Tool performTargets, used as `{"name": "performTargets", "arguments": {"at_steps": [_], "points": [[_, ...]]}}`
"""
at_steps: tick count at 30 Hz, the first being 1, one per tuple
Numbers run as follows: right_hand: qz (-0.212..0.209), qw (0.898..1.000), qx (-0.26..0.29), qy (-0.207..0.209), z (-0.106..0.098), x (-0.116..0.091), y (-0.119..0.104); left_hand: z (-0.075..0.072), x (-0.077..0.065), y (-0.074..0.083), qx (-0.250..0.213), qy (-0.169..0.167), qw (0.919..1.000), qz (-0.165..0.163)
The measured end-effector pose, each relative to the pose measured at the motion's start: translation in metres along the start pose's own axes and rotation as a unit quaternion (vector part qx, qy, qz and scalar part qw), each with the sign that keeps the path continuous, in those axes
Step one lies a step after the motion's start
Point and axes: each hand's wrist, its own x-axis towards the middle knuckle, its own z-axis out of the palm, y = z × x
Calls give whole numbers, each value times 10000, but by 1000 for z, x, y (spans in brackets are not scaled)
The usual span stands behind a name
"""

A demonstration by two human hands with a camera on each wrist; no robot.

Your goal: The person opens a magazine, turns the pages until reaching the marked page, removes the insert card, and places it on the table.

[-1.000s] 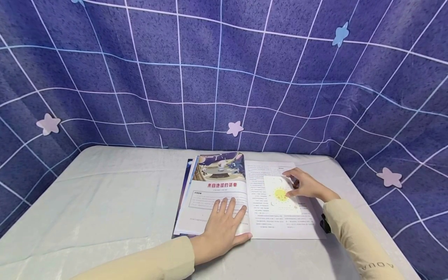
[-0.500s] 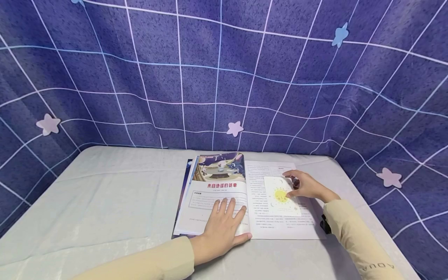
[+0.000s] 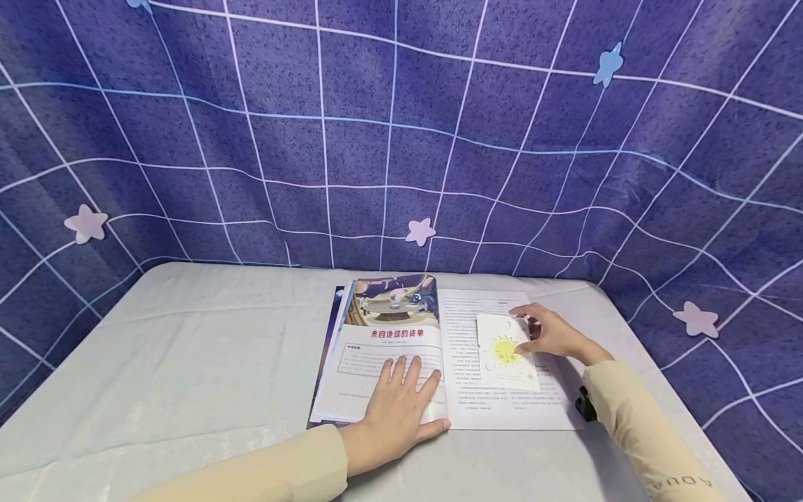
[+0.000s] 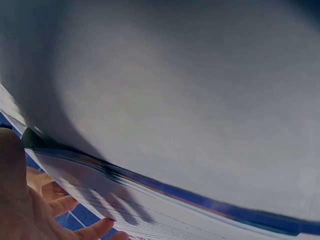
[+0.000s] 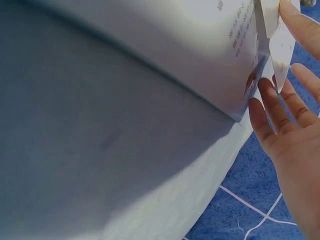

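An open magazine (image 3: 467, 411) lies on the table, an illustrated page on its left and dense text on its right. My left hand (image 3: 398, 411) rests spread on the lower part of the left page, its thumb by the fold. Over the right page is a small white booklet (image 3: 495, 369) printed with a yellow sun. My right hand (image 3: 555, 335) pinches the booklet at its right side, thumb on the front; the fingers behind are partly hidden. In the right wrist view the booklet (image 5: 280, 55) shows separate layers held between thumb and fingers.
A pale grey cloth covers the table (image 3: 207, 348). Behind and at both sides hangs a purple-blue curtain (image 3: 282, 153) with a grid and stars. A black device (image 3: 585, 404) sits under the right wrist.
The booklet has shifted slightly right and its left edge looks different, with a rounded corner now showing. The right hand has barely moved; the left hand stays in place.
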Motion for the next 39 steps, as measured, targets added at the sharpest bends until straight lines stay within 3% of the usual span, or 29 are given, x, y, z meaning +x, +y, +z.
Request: {"name": "performTargets", "arguments": {"at_steps": [10,14,19,27,39], "points": [[187,9984,542,15,-2,-1,5,2,-3,-3,-147,278,9995,66],[288,9953,922,-88,-6,-4,-4,2,-3,-3,-174,195,9997,37],[438,9938,1017,-108,-7,-6,-6,2,-3,-4,-188,87,9998,23],[711,9860,1493,-230,-7,-8,-1,5,-3,-6,-238,313,9991,148],[611,9777,2009,-104,-12,-11,2,1,-2,-6,-250,-7,9996,99]]}}
